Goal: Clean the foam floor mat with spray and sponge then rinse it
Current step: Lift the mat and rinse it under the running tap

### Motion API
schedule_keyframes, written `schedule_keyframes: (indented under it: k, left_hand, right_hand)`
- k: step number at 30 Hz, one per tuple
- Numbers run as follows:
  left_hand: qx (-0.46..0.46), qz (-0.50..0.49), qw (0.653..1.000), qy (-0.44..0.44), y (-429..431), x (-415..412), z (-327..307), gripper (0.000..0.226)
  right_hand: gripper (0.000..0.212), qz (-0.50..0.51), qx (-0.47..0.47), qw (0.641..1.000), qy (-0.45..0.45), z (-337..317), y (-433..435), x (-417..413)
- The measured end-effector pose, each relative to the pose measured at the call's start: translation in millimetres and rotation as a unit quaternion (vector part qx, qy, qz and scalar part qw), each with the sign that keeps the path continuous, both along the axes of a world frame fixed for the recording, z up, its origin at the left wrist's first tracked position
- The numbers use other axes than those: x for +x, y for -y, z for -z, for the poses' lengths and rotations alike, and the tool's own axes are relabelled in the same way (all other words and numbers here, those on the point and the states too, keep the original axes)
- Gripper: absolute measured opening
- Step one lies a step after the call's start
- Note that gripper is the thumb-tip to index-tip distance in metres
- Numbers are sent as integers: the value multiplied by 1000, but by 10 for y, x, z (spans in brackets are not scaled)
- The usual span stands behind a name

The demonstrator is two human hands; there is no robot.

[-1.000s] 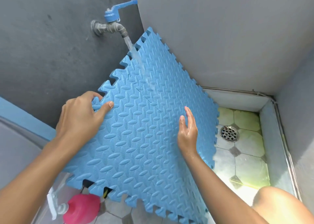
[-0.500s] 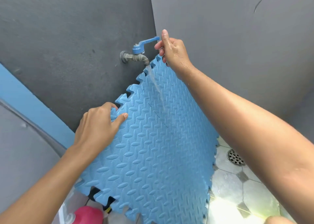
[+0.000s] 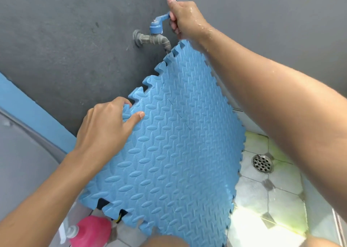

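Note:
A blue foam floor mat with jigsaw edges and a raised pattern stands tilted against the dark wall, its top corner just under the tap spout. My left hand grips the mat's upper left edge, thumb on the front face. My right hand, wet with drops, holds the blue lever of the wall tap. No water stream is visible from the spout. A pink spray bottle lies on the floor below the mat's lower left corner. No sponge is in view.
A round metal floor drain sits in the wet tiled floor to the right of the mat. Grey walls meet in a corner behind the tap. A blue stripe runs along the left wall. My knees show at the bottom edge.
My right hand left the mat's face, rose to the tap and took hold of its lever. The lever has turned and the water stream has stopped. The left hand kept its grip.

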State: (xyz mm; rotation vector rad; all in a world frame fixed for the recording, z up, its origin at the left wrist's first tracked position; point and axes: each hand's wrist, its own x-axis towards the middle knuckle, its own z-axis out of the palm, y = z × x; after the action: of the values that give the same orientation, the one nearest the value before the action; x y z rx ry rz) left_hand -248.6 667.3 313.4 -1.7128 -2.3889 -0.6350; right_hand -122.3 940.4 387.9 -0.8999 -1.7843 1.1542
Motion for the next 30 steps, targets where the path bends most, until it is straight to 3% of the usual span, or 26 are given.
schedule_keyframes:
  k: [3,5,6,8,10,12,15,18,20,24,30]
  left_hand:
    - [-20,0,1000,14,-35,25,-37,55]
    - [-94,-1,994,61,-100,111,-158,63]
    - [-147,4,985,94,-138,170,-231,69]
    - [-227,29,961,155,-214,320,-378,76]
    - [-240,67,948,198,-235,457,-474,64]
    - [-214,112,946,215,-150,583,-596,49]
    - [-208,159,937,231,-84,616,-702,36]
    - [-256,176,921,237,-137,598,-880,37]
    - [-267,211,909,243,-130,672,-1123,39]
    - [-308,217,891,254,272,732,-1824,37]
    - [-312,159,893,283,882,706,-2642,32]
  right_hand:
    - [41,-63,27,997,30,153,-46,148]
    - [26,-62,69,989,113,280,-40,304]
    - [35,-59,103,973,198,360,-12,429]
    - [81,-69,179,893,408,511,82,696]
    - [103,-63,192,842,501,537,221,952]
    - [101,-35,192,848,492,408,321,1183]
    - [81,53,177,879,440,-37,440,1504]
    - [83,48,85,884,458,-431,567,1787]
    - [90,30,48,866,497,-717,692,1946]
    - [101,-23,70,813,578,-1442,998,2102]
    - [83,-158,143,710,671,-2248,1062,2065]
